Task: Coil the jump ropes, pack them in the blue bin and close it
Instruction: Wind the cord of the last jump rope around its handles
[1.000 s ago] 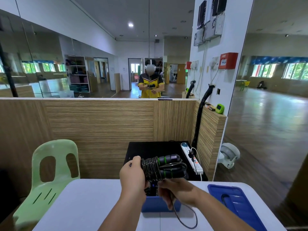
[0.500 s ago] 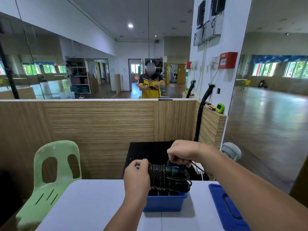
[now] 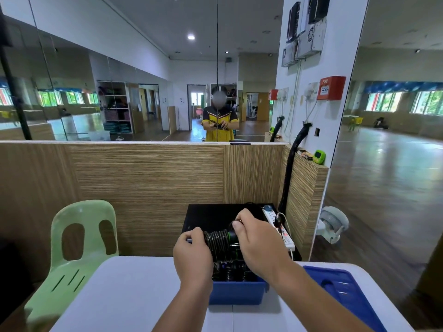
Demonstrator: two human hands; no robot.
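Note:
A black jump rope [image 3: 219,243] with green-banded handles is wound into a tight coil and held above the open blue bin [image 3: 236,292] at the table's far edge. My left hand [image 3: 193,256] grips the coil's left end. My right hand [image 3: 255,243] pinches the rope's loose end against the top right of the coil, covering the handles. More dark coiled ropes [image 3: 230,271] lie inside the bin. The blue lid [image 3: 342,294] lies flat on the table to the right of the bin.
The white table [image 3: 134,295] stands against a wood-panelled partition. A pale green plastic chair [image 3: 76,250] is at the left. Behind the bin sits a black box [image 3: 211,216] with a white power strip [image 3: 278,227]. A mirror above reflects a person.
My right hand swung from below the coil up over it, then came down onto its top right, bringing the loose rope end around. The dangling loop under the bundle is gone.

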